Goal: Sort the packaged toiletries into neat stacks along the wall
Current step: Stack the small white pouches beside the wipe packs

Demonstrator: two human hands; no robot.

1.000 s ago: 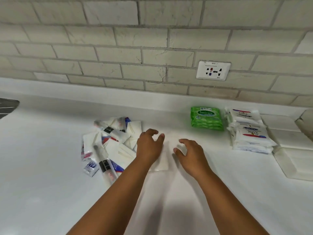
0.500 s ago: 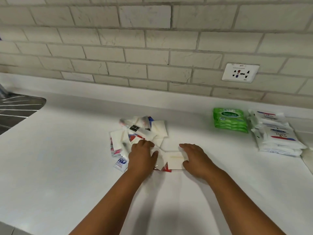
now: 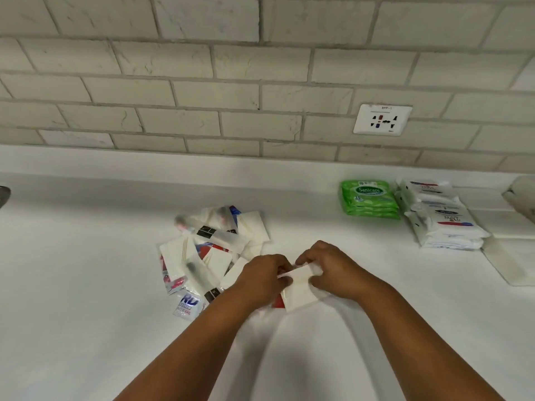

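White sachets (image 3: 299, 287): pinched between left hand (image 3: 265, 280) and right hand (image 3: 333, 270) just above the surface (image 3: 86, 328), likely squaring edges. Loose pile (image 3: 208, 253): beside left hand. Green packs (image 3: 369, 199), white packs (image 3: 443, 218): beyond right hand, stacked at the wall (image 3: 231, 82).

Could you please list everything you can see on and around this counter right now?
Sanicare wipe packs: a stack, green, by the wall, right of centre.
Dove packs: a stack, white, right of the green stack.
Loose sachets pile: count unclear, mostly white with red and blue, counter centre-left.
White packet: one, held between both hands.
Wall socket: one, white, on the tiled wall.
Countertop: one, white.
Left hand: gripping the packet's left edge.
Right hand: gripping its right edge.
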